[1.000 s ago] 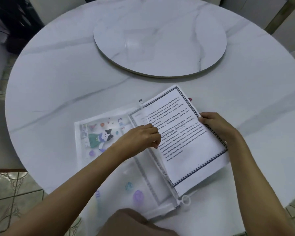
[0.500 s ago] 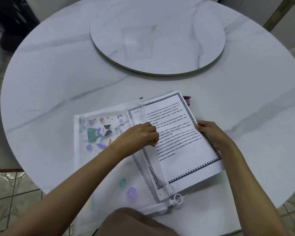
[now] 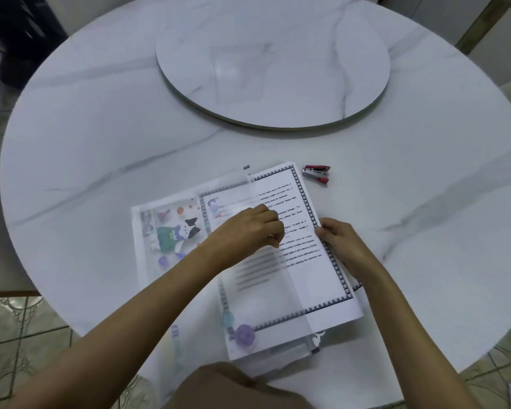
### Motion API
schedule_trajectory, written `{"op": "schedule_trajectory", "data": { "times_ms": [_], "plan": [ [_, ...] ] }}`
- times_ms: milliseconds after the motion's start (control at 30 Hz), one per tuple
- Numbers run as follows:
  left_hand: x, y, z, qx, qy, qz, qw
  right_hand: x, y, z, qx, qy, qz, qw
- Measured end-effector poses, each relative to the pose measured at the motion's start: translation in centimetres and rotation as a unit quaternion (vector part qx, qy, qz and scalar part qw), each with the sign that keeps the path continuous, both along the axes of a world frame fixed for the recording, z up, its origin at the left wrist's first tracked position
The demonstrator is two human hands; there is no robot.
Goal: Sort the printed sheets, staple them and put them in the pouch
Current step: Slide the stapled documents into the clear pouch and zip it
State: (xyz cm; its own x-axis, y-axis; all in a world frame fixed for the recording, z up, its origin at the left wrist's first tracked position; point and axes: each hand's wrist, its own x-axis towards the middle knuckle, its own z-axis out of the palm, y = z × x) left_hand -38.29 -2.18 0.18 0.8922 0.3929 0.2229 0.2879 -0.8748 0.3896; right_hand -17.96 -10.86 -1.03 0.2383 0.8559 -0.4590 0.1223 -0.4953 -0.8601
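Left hand: fingers curled, pinching the upper layer of the pouch at its open edge. Right hand: fingers curled round the right edge of the printed sheets, thumb on top.

Count: 2 hands, 1 pouch, 1 stack of sheets (number of sheets in it cannot be told), 1 stapler, 1 turntable.

Sheets lie partly inside the pouch. The left part is under the translucent layer and a right strip is uncovered. Blue patterned border, black text lines, too blurred to read. Long axis runs near-to-far, with the far end leaning slightly left and the page top far from the person.

Pouch: flat on the table, cartoon prints on it, lettering unreadable.

Stapler: red, just beyond the sheets' far right corner, apart from them. Turntable: marble disc, well beyond.
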Motion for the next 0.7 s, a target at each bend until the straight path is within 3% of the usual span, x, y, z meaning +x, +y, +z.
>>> {"op": "schedule_trajectory", "data": {
  "times_ms": [133, 333, 500, 700],
  "plan": [
    [0.2, -0.3, -0.2, 0.014, 0.005, -0.005, 1.000, -1.8, -0.3, 0.9, 0.029, -0.020, 0.053, 0.998],
    [-0.1, 0.0, 0.2, 0.015, -0.003, -0.012, 1.000, -0.2, -1.0, 2.2, 0.025, -0.027, -0.025, 0.999],
    [0.7, -0.6, -0.2, 0.023, -0.003, -0.017, 1.000, -3.3, -0.9, 2.3, -0.010, 0.016, 0.061, 0.998],
    [0.2, -0.5, -0.2, 0.033, 0.009, -0.038, 0.999, -6.8, -0.4, 1.1, -0.028, -0.024, 0.144, 0.989]
  ]
}}
